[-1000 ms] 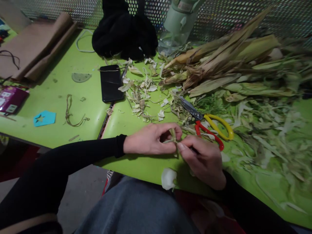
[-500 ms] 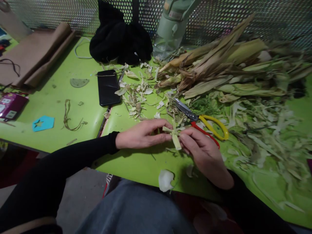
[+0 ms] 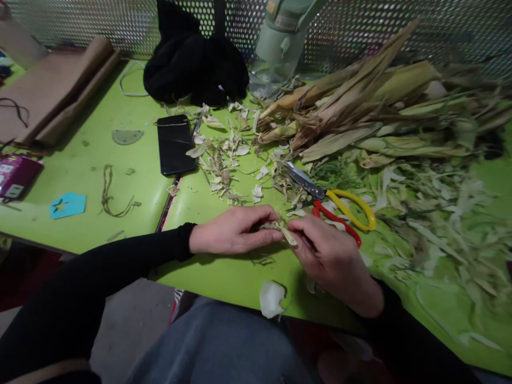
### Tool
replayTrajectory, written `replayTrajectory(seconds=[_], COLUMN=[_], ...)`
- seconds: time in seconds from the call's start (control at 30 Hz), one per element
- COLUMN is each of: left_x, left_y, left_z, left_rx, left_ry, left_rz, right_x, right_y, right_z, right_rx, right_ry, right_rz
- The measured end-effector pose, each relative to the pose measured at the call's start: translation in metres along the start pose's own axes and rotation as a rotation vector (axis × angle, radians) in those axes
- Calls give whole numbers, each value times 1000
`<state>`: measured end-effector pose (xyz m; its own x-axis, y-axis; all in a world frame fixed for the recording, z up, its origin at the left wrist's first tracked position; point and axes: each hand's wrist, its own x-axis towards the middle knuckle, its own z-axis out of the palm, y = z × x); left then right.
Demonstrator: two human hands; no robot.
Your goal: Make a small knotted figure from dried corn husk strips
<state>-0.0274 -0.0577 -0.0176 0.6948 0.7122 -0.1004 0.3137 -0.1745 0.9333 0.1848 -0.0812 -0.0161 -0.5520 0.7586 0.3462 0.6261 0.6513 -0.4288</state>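
Between my hands is a small piece of folded pale-green corn husk [image 3: 288, 235], held just above the green table. My left hand [image 3: 240, 228] pinches its left side between thumb and fingers. The fingers of my right hand [image 3: 330, 255] are closed on its right side; their tips are partly hidden. Just beyond my right hand lie scissors [image 3: 318, 193] with one yellow and one red handle, their blades pointing away to the left among husk scraps [image 3: 224, 170]. A white curled piece [image 3: 272, 298] rests at the table's near edge.
A large heap of dried corn husks [image 3: 360, 112] fills the back right, with shredded strips [image 3: 448, 234] at the right. A black phone [image 3: 175, 145], black cloth [image 3: 196, 64], bottle [image 3: 280, 42], brown folded sheet [image 3: 60, 90], blue star-cut piece [image 3: 68, 206] and twine [image 3: 107, 198] lie around.
The husk piece has turned; its crossed strips, spread out before, now show as a narrower bundle. My right hand has rolled over slightly, and both hands have moved a little nearer me.
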Motion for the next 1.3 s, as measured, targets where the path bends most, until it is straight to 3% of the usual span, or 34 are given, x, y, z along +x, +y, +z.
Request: replayTrajectory(seconds=[0.1,0.27,0.43,0.6,0.77,0.9,1.07,1.3], left_x=[-1,-2,2,9,5,-2,-5,-5], left_y=[2,5,3,-8,-7,-1,3,7], left_z=[-1,-8,-14,-9,-2,-4,-2,5], left_rx=[80,52,-93,4,304,351,304,181], left_ry=[-51,-225,-368,-290,-61,-27,2,14], left_rz=[44,161,203,248,295,349,299,266], right_x=[0,0,-4,-5,-5,-8,-11,-14], right_y=[-2,-9,-17,-19,-22,-21,-19,-26], right_z=[-6,-15,-12,-11,-9,-5,-3,-1], right_rx=[141,709,1011,882,364,114,51,171], right_ry=[-103,-364,-287,-204,-80,-52,-16,-24], right_rz=[53,362,541,469,276,81,-75,-19])
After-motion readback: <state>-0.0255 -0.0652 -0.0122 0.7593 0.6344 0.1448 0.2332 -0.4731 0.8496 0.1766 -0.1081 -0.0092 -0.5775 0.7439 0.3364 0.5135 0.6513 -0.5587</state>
